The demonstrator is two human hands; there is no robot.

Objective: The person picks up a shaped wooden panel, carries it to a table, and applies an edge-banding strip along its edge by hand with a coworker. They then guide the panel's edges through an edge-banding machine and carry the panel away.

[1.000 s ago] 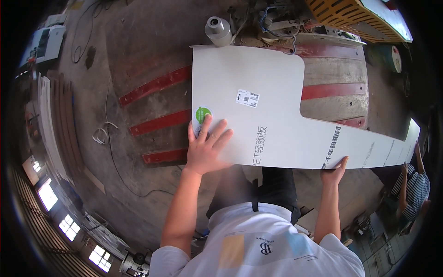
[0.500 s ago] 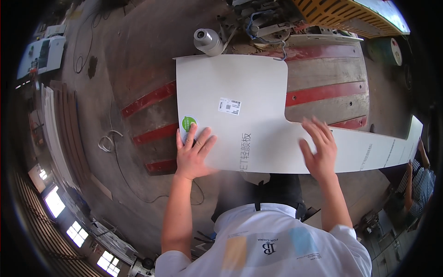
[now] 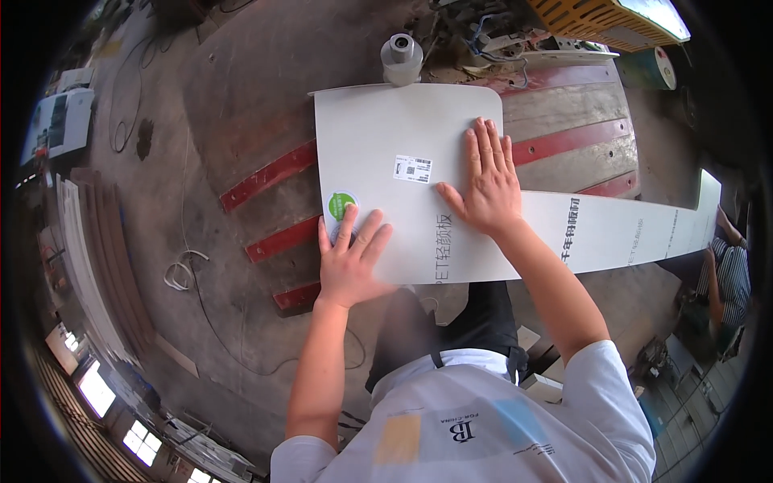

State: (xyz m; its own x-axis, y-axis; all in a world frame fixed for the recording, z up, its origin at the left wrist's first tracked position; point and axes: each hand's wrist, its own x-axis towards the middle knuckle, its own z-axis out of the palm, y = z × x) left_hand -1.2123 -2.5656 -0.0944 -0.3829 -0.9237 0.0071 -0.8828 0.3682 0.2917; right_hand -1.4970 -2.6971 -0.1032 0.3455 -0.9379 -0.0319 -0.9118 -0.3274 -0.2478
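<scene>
A large white board (image 3: 370,129) with a notched, L-like outline lies across a worktable with red strips. My left hand (image 3: 351,256) rests on its near left part, fingers spread, partly over a round green and white sticker (image 3: 341,206). Further in, my right hand (image 3: 488,183) lies flat on the board beside the notch, thumb out to the left. Between the hands is a white printed label (image 3: 412,169). A grey metal cylinder (image 3: 401,63) stands at the board's far edge.
Red strips (image 3: 572,138) cross the worktable on both sides of the board. Another person (image 3: 731,266) in a striped top is at the board's far right end. Tools and a blue cord (image 3: 481,36) lie at the back. Stacked long panels (image 3: 97,274) are on the left.
My right hand has moved left and farther away, from hovering over the board to lying flat beside the notch. The left hand stays on the sticker.
</scene>
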